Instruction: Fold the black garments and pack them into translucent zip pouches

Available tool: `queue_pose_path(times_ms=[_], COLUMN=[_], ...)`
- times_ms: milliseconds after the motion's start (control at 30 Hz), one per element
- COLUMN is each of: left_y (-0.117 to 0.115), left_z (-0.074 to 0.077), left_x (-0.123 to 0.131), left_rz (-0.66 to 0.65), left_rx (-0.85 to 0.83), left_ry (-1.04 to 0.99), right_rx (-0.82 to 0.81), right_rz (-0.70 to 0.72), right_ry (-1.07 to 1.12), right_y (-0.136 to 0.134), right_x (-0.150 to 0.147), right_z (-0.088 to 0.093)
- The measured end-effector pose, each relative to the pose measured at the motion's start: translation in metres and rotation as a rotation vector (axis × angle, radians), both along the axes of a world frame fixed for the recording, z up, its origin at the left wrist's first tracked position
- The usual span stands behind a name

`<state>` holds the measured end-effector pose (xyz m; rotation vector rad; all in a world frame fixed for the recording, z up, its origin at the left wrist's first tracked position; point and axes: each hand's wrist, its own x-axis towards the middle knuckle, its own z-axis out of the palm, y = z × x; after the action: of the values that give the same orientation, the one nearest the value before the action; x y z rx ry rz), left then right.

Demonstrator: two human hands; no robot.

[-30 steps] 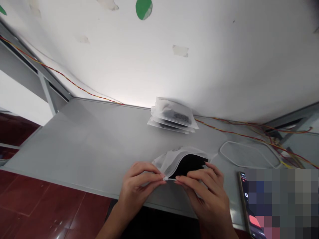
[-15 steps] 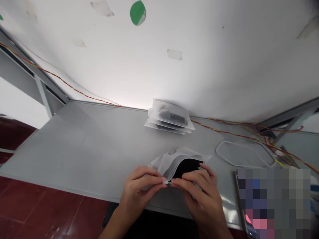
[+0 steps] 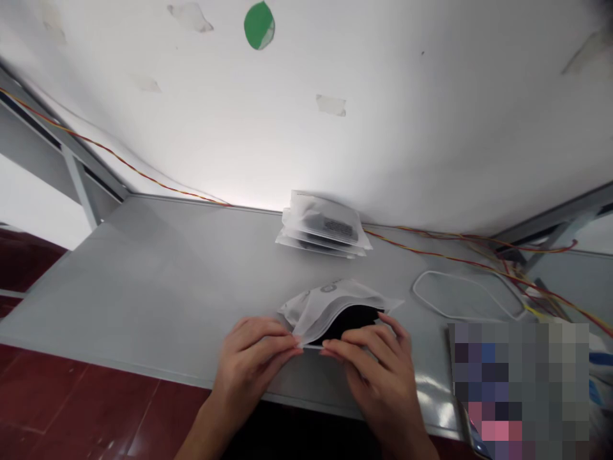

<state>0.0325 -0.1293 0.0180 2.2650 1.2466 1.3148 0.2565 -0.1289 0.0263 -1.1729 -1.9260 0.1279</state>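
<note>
A frosted white zip bag (image 3: 316,306) lies near the front edge of the grey table, its mouth gaping towards me. Something black (image 3: 352,321) shows inside the opening. My left hand (image 3: 256,354) pinches the bag's left corner between thumb and fingers. With thumb and fingertips, my right hand (image 3: 378,361) grips the lower lip of the mouth, its other fingers curled at the right side of the opening. Behind the bag, against the wall, sits a stack of similar filled bags (image 3: 325,223); a dark item shows through the top one.
A white cable loop (image 3: 469,297) lies on the table (image 3: 158,275) to the right. Red and yellow wires (image 3: 445,257) run along the wall base. A pixelated screen-like object (image 3: 522,383) stands at the right front. Red tiles (image 3: 86,402) cover the floor.
My left hand has slid left along the bag's mouth to its corner, away from my right hand. The gap between the fingertips is wider. The whole view has shifted slightly.
</note>
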Motion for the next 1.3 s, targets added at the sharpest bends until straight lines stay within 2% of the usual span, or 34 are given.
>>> queue_pose_path(times_ms=[133, 267, 400, 500, 533, 600, 667, 733, 800, 1000, 1067, 1133, 1300], left_y=[0.002, 0.0, -0.015, -0.025, -0.026, -0.022, -0.014, -0.005, 0.001, 0.002, 0.002, 0.001, -0.005], left_z=[-0.005, -0.008, -0.004, -0.003, -0.004, -0.008, -0.012, -0.017, -0.02, -0.023, -0.022, -0.023, -0.023], left_x=[-0.015, -0.023, -0.004, 0.015, 0.018, 0.02, 0.018, 0.015, 0.014, 0.011, 0.007, 0.003, -0.008], left_rz=[0.051, 0.031, -0.136, -0.202, -0.167, 0.005, 0.173, 0.209, 0.155, 0.072, 0.078, 0.071, 0.026], left_rx=[0.025, 0.04, 0.051, 0.039, 0.019, -0.098, -0.336, -0.594, -0.752, -1.075, -1.116, -1.086, -0.948], left_ry=[0.031, 0.037, 0.098, 0.139, 0.128, 0.058, -0.044, -0.116, -0.161, -0.269, -0.299, -0.33, -0.364], right_rx=[-0.03, -0.011, -0.022, -0.152, -0.188, -0.247, -0.368, -0.574, -0.746, -0.947, -0.963, -0.952, -0.945], right_rz=[0.064, 0.041, -0.067, -0.124, -0.162, -0.256, -0.293, -0.227, -0.122, 0.057, 0.124, 0.17, 0.157], right_ry=[-0.03, -0.094, -0.102, -0.003, 0.036, 0.118, 0.212, 0.31, 0.409, 0.618, 0.64, 0.663, 0.742], right_y=[-0.001, -0.002, -0.005, -0.005, -0.005, -0.004, -0.002, 0.0, 0.002, 0.01, 0.013, 0.016, 0.015], right_x=[0.011, 0.025, 0.025, 0.028, 0.03, 0.036, 0.042, 0.044, 0.044, 0.04, 0.038, 0.034, 0.033], right_z=[-0.006, -0.024, -0.043, -0.048, -0.049, -0.048, -0.047, -0.044, -0.041, -0.035, -0.033, -0.033, -0.035])
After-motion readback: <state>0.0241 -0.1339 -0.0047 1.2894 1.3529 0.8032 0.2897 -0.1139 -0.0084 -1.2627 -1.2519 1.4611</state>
